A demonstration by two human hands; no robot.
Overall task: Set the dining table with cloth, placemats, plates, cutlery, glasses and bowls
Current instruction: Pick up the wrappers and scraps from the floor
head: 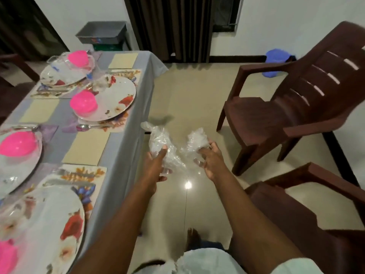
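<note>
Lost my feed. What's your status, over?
Left hand and right hand both hold clear plastic wrap. Table set. Nothing in the way.

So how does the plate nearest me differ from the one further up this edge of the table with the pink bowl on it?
The nearest plate shows a pink bowl only at its left edge; the further plate carries its pink bowl fully in view. The nearest one is cut off by the frame; the further one shows whole. Both are white, floral and on floral placemats.

pink bowls [84, 102]: 4 | plates [110, 97]: 4 | brown chairs [296, 99]: 2 | spoon [87, 126]: 1
</note>
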